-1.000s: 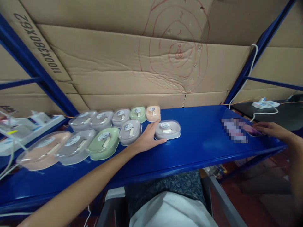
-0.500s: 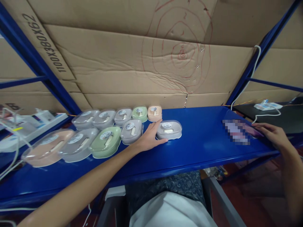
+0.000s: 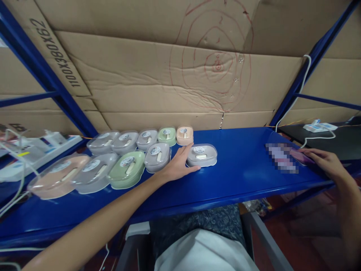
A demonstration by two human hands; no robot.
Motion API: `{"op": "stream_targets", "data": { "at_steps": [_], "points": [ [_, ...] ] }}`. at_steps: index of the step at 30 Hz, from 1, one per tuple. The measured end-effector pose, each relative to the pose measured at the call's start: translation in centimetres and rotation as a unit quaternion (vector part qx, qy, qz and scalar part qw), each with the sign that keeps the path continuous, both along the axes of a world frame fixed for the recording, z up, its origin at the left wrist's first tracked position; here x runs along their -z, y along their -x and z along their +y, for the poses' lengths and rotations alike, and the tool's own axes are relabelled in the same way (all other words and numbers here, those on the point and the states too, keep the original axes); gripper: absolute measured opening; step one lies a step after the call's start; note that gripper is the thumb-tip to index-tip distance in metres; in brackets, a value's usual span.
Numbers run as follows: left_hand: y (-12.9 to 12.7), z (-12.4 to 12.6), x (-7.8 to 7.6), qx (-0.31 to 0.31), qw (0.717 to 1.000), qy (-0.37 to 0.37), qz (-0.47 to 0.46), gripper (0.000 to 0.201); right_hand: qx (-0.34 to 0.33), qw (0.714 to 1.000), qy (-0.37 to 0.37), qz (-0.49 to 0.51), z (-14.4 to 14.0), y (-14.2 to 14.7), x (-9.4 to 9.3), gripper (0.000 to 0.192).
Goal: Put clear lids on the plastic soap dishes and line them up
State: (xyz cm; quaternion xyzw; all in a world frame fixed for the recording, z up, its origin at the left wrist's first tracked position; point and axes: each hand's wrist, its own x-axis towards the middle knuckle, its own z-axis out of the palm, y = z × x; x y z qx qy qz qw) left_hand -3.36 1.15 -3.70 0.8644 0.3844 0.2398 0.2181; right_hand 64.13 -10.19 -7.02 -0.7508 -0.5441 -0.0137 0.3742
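My left hand (image 3: 180,162) cups the left end of a grey plastic food container (image 3: 202,155). The thumb lies along its front and the fingers reach round its back. That container has a clear domed lid, a round sticker and a pale clip on top. On the right, my right hand (image 3: 327,162) grips the near edge of a flat purple-pink thing (image 3: 301,156); part of it is pixelated, so its kind cannot be told. Left of my left hand are a smaller grey container (image 3: 158,158), a green container (image 3: 126,170) and a peach container (image 3: 60,176).
More lidded containers form a back row, ending in a small peach one (image 3: 184,135). They stand on a blue shelf (image 3: 242,180) before a cardboard wall (image 3: 141,94) with red rings drawn on it. White power strips (image 3: 56,150) and cables lie at the left.
The view has shifted very slightly. Both hands keep their places, on the grey container and on the flat purple-pink thing.
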Motion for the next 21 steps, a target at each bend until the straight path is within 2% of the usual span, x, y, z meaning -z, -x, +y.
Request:
{"op": "stream_targets", "data": {
  "at_steps": [4,11,21],
  "points": [
    [-0.01,-0.1,-0.08,0.001,1.0,0.0,0.001,0.097,-0.022,0.997,-0.006,0.079,-0.06,0.22,-0.21,0.04],
    [0.0,-0.1,-0.02,0.001,1.0,0.002,-0.005,0.098,-0.036,0.994,-0.015,0.101,0.26,-0.39,0.14,0.035],
    [-0.04,-0.1,-0.07,-0.001,1.0,0.005,0.013,0.098,-0.04,0.992,-0.016,0.115,0.05,-0.1,0.0,0.038]
  ]
}}
